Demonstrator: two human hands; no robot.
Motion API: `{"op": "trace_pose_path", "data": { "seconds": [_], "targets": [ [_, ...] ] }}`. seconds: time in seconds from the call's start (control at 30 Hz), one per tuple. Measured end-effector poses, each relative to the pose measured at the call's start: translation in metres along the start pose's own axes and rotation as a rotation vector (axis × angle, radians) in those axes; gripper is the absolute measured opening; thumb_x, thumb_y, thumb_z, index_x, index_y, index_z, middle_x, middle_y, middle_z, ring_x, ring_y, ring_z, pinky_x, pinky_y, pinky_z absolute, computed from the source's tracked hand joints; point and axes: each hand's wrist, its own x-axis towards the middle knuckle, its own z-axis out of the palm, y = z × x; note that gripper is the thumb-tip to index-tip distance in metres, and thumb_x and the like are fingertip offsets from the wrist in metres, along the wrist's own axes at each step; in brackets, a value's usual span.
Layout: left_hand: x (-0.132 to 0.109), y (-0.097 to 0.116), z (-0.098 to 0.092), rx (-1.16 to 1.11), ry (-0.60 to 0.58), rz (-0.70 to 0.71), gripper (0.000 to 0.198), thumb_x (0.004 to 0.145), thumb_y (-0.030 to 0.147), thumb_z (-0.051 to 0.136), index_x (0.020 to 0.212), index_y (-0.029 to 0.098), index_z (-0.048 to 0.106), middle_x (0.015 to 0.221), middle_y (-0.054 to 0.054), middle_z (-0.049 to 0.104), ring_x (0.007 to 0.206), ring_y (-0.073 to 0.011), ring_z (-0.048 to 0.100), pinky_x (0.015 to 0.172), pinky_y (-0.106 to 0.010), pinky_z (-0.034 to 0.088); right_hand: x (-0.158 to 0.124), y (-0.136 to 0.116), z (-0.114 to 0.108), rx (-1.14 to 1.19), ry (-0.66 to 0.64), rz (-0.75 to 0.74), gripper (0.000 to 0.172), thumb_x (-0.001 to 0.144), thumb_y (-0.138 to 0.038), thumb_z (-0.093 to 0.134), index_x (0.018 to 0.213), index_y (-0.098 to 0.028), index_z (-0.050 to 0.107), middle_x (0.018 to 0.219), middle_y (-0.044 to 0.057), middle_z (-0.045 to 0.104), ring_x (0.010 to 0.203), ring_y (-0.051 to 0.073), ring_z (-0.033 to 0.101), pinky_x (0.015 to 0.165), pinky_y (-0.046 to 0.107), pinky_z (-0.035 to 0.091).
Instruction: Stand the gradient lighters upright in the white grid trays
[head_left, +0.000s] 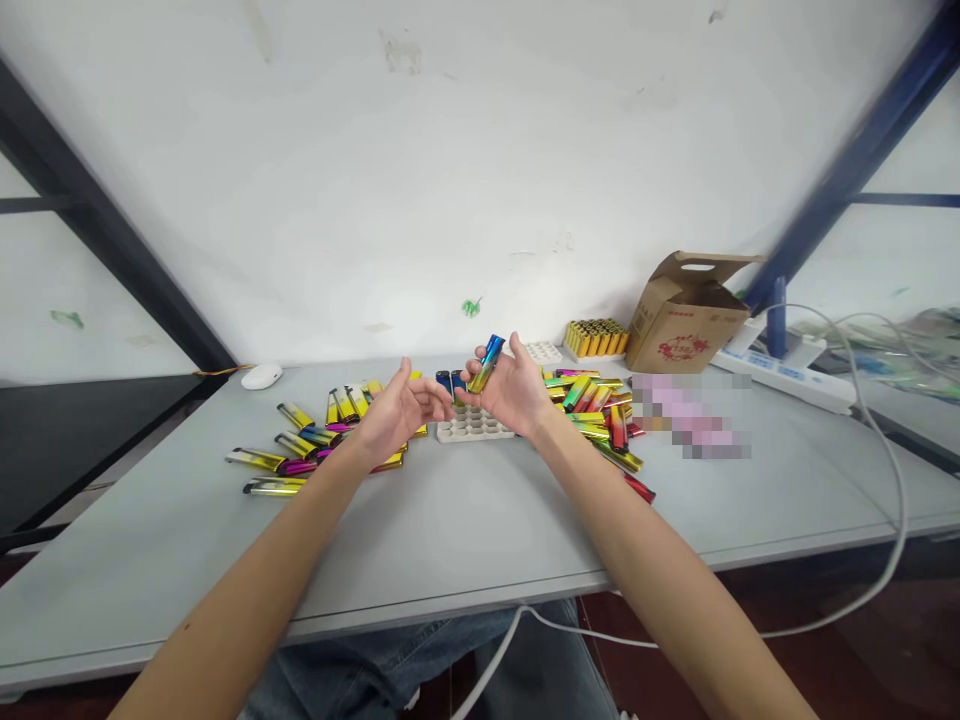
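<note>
My right hand (511,388) holds a blue-to-yellow lighter (487,362) tilted upward, pinched between thumb and fingers, above a white slotted tray (471,427). Two dark blue lighters (451,382) stand in the tray's far side. My left hand (399,410) hovers just left of the tray, its fingers apart and stretched toward the right hand, nothing in it. Several shiny yellow, pink and blue lighters (300,450) lie scattered to the left of my left hand. Another heap of colourful lighters (600,415) lies to the right of my right hand.
A tray filled with yellow lighters (596,338) and an empty white tray (543,351) stand at the back by the wall. An open cardboard box (686,315), a power strip (787,372) with a grey cable, and a white mouse (262,376) also sit on the grey table (450,540).
</note>
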Motion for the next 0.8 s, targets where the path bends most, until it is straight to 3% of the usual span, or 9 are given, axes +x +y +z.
{"op": "trace_pose_path", "data": {
  "seconds": [0.13,0.47,0.8],
  "targets": [
    [0.0005,0.0002,-0.0013,-0.036,0.000,0.002,0.069,0.082,0.078,0.040,0.076,0.017,0.072,0.065,-0.008,0.065,0.072,-0.0235,0.063,0.079,-0.037,0.047,-0.0001,-0.0002,-0.0003,-0.012,0.010,0.008,0.038,0.093,-0.054,0.037,0.077,-0.021,0.048,0.067,-0.002,0.049,0.064,0.013,0.053,0.062,0.026,0.050],
    [0.0004,0.0032,-0.0018,-0.112,0.056,0.005,0.058,0.077,0.078,0.050,0.069,0.020,0.055,0.065,-0.004,0.062,0.071,-0.0236,0.064,0.080,-0.039,0.049,0.0004,0.0013,-0.0035,0.012,-0.025,0.021,0.036,0.090,-0.049,0.032,0.071,-0.021,0.045,0.067,0.000,0.045,0.065,0.015,0.051,0.064,0.028,0.049],
    [0.0007,0.0015,-0.0027,-0.067,0.042,-0.004,0.059,0.077,0.079,0.048,0.065,0.021,0.051,0.065,-0.004,0.059,0.071,-0.0241,0.063,0.079,-0.040,0.049,0.0044,0.0053,-0.0011,-0.055,0.049,0.054,0.031,0.090,-0.042,0.027,0.069,-0.022,0.036,0.060,-0.004,0.032,0.051,0.012,0.036,0.043,0.020,0.031]
  ]
}}
